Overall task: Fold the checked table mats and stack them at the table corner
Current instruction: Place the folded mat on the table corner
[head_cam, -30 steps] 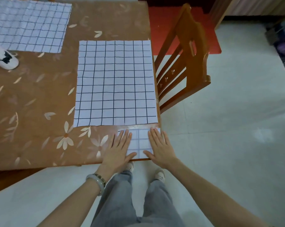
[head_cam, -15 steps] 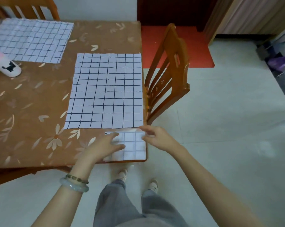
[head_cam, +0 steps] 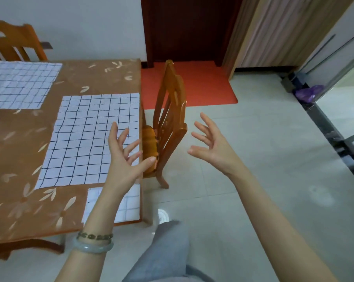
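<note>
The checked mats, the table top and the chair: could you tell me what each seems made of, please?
The checked mats look like thin matte cloth: their grid lines waver and edges ripple. The table top seems covered by a glossy floral sheet, perhaps vinyl. The chair looks like varnished wood, orange-brown and shiny.

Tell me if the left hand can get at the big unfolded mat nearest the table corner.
Probably yes. The left hand hovers open over the unfolded mat, holding nothing, and nothing lies on that mat or between them.
</note>
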`<action>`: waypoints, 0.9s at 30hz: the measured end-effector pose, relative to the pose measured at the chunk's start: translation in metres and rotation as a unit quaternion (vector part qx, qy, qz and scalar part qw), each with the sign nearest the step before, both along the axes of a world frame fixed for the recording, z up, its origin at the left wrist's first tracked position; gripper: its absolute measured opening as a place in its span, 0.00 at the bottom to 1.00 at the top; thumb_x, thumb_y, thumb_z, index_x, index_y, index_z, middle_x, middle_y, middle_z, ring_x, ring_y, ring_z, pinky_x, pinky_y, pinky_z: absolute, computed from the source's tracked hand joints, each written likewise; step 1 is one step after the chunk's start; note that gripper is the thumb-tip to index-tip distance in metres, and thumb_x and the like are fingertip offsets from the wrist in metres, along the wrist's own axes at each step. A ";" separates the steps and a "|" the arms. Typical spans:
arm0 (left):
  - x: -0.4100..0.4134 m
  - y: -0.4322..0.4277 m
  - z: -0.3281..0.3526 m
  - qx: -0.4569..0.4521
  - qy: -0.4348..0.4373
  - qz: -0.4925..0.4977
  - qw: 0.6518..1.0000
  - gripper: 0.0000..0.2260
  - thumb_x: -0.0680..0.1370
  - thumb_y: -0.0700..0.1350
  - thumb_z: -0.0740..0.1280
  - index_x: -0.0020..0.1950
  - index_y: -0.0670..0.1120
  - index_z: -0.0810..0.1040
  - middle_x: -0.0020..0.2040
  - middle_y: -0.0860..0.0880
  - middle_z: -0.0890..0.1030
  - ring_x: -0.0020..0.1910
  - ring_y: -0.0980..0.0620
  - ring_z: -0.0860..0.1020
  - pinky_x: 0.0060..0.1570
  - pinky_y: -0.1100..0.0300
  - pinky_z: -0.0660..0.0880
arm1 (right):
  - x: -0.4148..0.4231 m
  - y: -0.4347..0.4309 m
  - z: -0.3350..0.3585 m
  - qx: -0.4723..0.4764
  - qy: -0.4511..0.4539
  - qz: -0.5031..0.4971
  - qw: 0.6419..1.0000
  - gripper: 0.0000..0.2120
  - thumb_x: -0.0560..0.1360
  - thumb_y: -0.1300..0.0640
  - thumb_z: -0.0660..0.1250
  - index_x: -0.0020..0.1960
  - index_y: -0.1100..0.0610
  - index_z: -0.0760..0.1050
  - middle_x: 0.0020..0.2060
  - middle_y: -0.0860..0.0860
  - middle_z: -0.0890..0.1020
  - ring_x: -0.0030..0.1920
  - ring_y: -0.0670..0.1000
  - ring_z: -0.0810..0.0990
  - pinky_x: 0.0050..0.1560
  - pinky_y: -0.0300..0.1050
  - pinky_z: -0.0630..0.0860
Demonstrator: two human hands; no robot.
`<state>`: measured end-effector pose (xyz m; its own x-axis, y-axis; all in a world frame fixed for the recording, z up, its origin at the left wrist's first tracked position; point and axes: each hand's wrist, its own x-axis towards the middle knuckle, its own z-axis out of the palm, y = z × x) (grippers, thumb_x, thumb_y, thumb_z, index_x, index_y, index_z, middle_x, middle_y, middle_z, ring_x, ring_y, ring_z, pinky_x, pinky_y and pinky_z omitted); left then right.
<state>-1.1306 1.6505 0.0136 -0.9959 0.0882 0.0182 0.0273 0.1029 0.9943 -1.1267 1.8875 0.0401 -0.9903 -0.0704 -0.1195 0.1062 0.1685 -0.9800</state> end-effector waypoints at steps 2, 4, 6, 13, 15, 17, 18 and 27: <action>-0.008 0.016 0.001 -0.003 0.006 -0.008 1.000 0.52 0.63 0.46 0.77 0.76 0.61 0.45 0.75 0.53 0.58 0.66 0.59 0.72 0.66 0.53 0.71 | -0.008 0.015 0.002 0.002 0.000 -0.004 1.000 0.47 0.68 0.61 0.76 0.76 0.45 0.51 0.74 0.50 0.62 0.70 0.48 0.68 0.66 0.51 0.71; -0.020 0.032 0.003 -0.005 0.010 -0.011 1.000 0.51 0.64 0.44 0.75 0.76 0.60 0.45 0.75 0.53 0.58 0.66 0.62 0.71 0.65 0.56 0.71 | -0.019 0.031 0.002 0.002 0.002 -0.007 1.000 0.48 0.67 0.62 0.76 0.76 0.45 0.51 0.73 0.50 0.63 0.70 0.48 0.68 0.68 0.52 0.70; -0.034 0.047 0.005 -0.015 0.020 -0.015 1.000 0.50 0.64 0.44 0.75 0.74 0.63 0.45 0.75 0.55 0.58 0.65 0.64 0.70 0.63 0.61 0.71 | -0.034 0.048 0.001 0.004 0.002 -0.008 1.000 0.48 0.67 0.63 0.76 0.76 0.46 0.51 0.73 0.50 0.63 0.70 0.48 0.68 0.68 0.52 0.70; -0.106 0.099 -0.006 -0.028 0.048 0.025 0.998 0.51 0.67 0.41 0.78 0.75 0.61 0.44 0.77 0.52 0.55 0.68 0.59 0.69 0.63 0.60 0.70 | -0.122 0.106 -0.004 0.017 -0.005 0.024 1.000 0.47 0.67 0.64 0.76 0.75 0.45 0.53 0.71 0.50 0.66 0.69 0.47 0.69 0.67 0.50 0.70; -0.128 0.113 -0.009 -0.013 0.032 0.041 0.999 0.51 0.66 0.44 0.78 0.76 0.59 0.45 0.77 0.52 0.55 0.68 0.56 0.69 0.65 0.54 0.70 | -0.152 0.122 -0.002 0.021 -0.011 0.037 0.999 0.46 0.67 0.65 0.75 0.75 0.44 0.53 0.71 0.50 0.66 0.69 0.47 0.69 0.67 0.51 0.71; -0.150 0.126 -0.011 0.007 0.017 0.059 0.998 0.51 0.65 0.44 0.75 0.77 0.57 0.45 0.77 0.52 0.55 0.69 0.55 0.69 0.67 0.48 0.69 | -0.181 0.138 0.000 0.027 -0.014 0.045 0.999 0.46 0.67 0.65 0.76 0.75 0.45 0.54 0.70 0.50 0.67 0.68 0.47 0.69 0.67 0.51 0.71; -0.160 0.133 -0.011 0.010 0.012 0.066 0.998 0.51 0.65 0.44 0.76 0.77 0.57 0.45 0.77 0.52 0.56 0.69 0.55 0.69 0.67 0.48 0.69 | -0.194 0.145 0.001 0.028 -0.012 0.049 0.998 0.46 0.67 0.65 0.76 0.76 0.46 0.54 0.70 0.50 0.67 0.68 0.47 0.69 0.66 0.51 0.71; -0.238 0.170 0.000 -0.042 0.034 0.096 0.994 0.51 0.63 0.54 0.76 0.76 0.60 0.47 0.76 0.56 0.57 0.68 0.58 0.70 0.62 0.56 0.71 | -0.291 0.177 0.006 0.008 -0.006 0.081 0.997 0.43 0.68 0.64 0.75 0.74 0.44 0.56 0.70 0.50 0.69 0.68 0.47 0.69 0.66 0.51 0.71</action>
